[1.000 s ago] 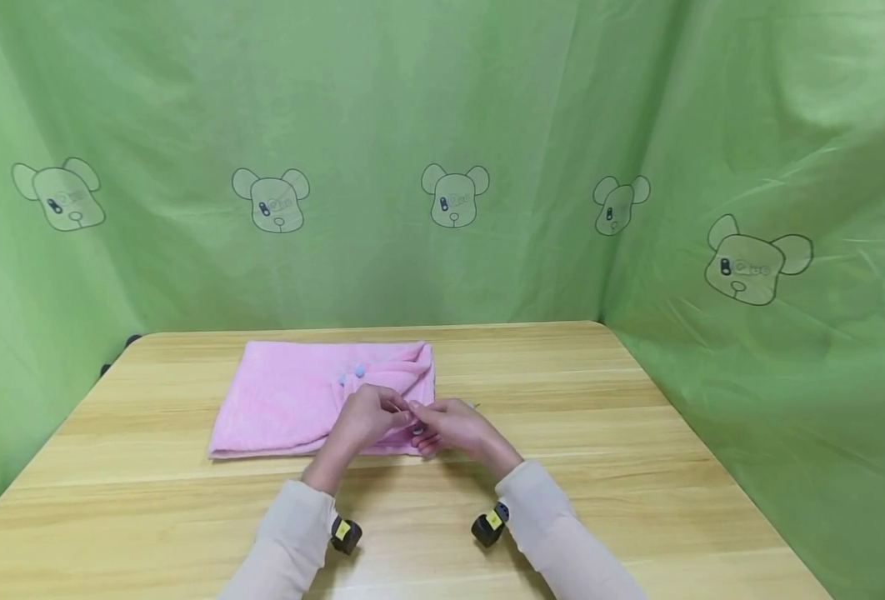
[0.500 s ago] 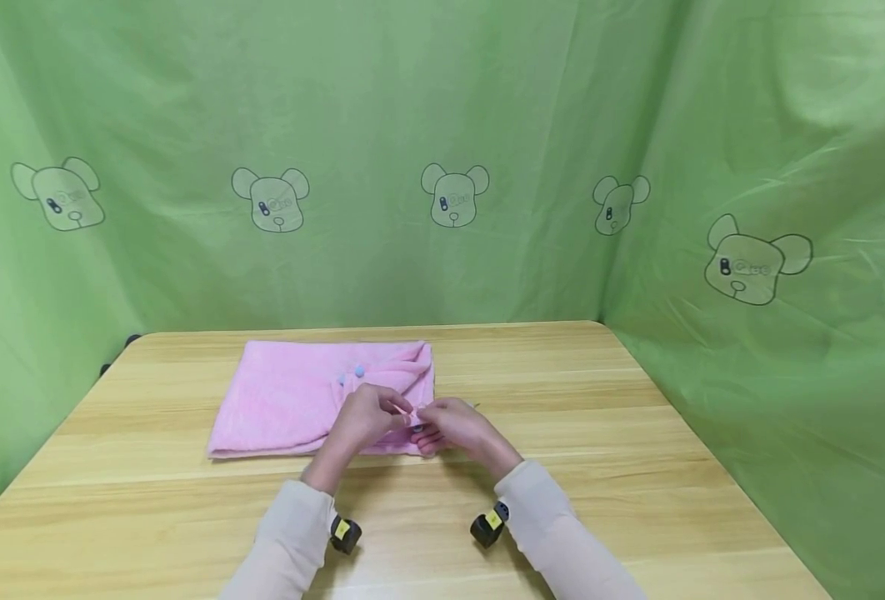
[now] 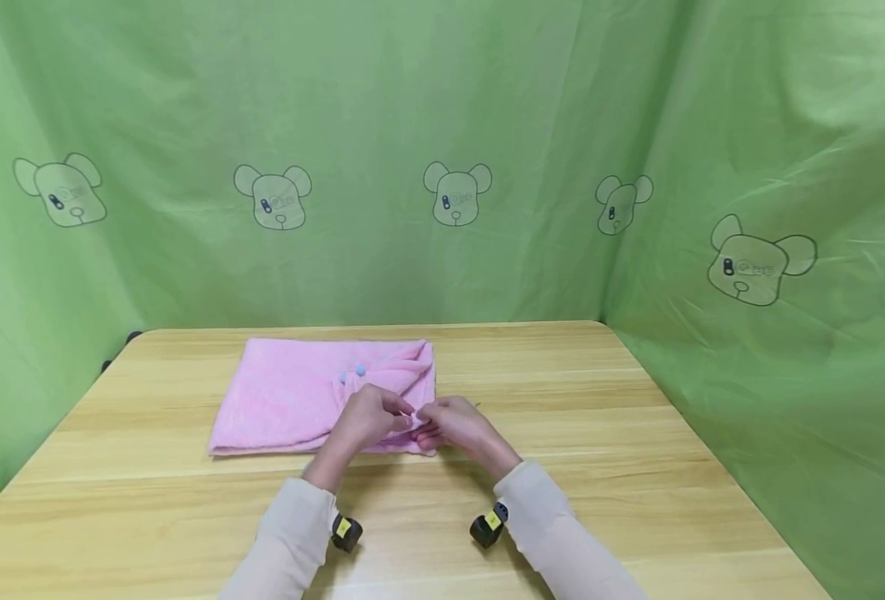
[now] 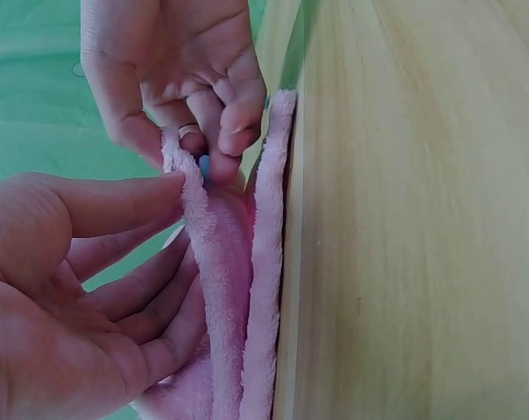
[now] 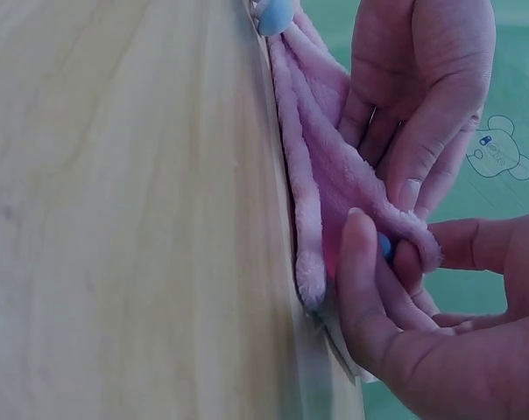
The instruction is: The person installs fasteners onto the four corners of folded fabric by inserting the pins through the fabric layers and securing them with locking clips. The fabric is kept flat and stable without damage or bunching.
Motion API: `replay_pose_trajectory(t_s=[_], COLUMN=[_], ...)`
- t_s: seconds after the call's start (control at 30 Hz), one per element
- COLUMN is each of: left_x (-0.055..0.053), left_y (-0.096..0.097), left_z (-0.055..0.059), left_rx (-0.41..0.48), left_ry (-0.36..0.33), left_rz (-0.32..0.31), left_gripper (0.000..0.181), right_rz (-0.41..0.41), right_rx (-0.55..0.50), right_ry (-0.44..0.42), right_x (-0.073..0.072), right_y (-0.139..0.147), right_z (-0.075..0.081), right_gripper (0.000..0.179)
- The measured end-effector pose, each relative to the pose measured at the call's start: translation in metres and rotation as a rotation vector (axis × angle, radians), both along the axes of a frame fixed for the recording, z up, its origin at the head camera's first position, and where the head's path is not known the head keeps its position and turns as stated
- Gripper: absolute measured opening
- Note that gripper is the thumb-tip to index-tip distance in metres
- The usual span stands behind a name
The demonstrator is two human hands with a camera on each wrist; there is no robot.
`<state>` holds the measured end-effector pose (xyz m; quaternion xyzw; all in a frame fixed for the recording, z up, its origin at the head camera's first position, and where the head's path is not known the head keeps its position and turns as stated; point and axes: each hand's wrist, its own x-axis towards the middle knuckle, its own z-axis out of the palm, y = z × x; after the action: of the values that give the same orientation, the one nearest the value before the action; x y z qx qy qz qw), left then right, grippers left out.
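Observation:
A folded pink plush cloth (image 3: 285,392) with blue buttons (image 3: 360,369) lies on the table, its right part gathered into folds. My left hand (image 3: 367,417) pinches the raised edge of the plush between thumb and fingers, beside the cloth's front right corner. Facing it, my right hand (image 3: 457,423) pinches the end of the same edge, some of its fingers reaching under the flap. A blue button (image 5: 385,247) shows at the right fingertips in the right wrist view, partly covered by the plush. Below the raised flap, another plush edge (image 4: 269,254) lies along the table.
The wooden table (image 3: 562,467) carries the cloth near its middle. Green curtains (image 3: 367,100) with printed bear heads stand behind and at both sides. Black wrist cameras (image 3: 346,533) hang at both light sleeves.
My right thumb has shifted slightly right, away from the left fingertips, and the blue button seen earlier below it is covered now in the head view. The left hand stays in place.

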<state>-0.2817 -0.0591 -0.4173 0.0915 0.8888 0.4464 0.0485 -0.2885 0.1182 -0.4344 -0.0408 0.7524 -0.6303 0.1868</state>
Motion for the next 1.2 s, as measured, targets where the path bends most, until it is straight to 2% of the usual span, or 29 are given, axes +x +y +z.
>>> replay_pose_trajectory(t_s=[0.17,0.47,0.67,0.83,0.93,1.0,1.07,1.2], left_x=[-0.001,-0.001,0.0,0.003,0.005,0.007,0.011,0.021], left_y=[0.0,-0.001,-0.009,-0.025,-0.038,-0.047,-0.057,-0.071], left_z=[-0.001,-0.001,0.006,0.017,0.022,0.026,0.028,0.031], left_rx=[-0.011,-0.009,-0.021,-0.102,-0.17,-0.204,-0.239,-0.333], left_ry=[0.015,0.002,0.025,0.097,0.114,0.106,0.068,0.012], left_rz=[-0.003,-0.001,0.003,0.031,0.058,0.065,0.064,0.023], left_gripper=[0.014,0.015,0.014,0.007,0.005,0.009,0.011,0.01], right_rz=[-0.019,-0.006,-0.019,-0.015,-0.01,-0.007,-0.007,-0.001], right_rx=[-0.027,-0.054,-0.058,-0.046,-0.044,-0.039,-0.032,-0.021], right_ry=[0.011,0.013,0.024,0.021,0.026,0.029,0.029,0.035], right_x=[0.0,-0.001,0.0,0.001,0.001,0.001,0.0,0.0], right_y=[-0.001,0.002,0.002,0.001,0.001,0.001,0.001,0.001], right_z=[0.0,0.0,0.0,0.0,-0.001,-0.001,-0.001,-0.001], right_gripper=[0.027,0.026,0.025,0.026,0.025,0.025,0.025,0.026])
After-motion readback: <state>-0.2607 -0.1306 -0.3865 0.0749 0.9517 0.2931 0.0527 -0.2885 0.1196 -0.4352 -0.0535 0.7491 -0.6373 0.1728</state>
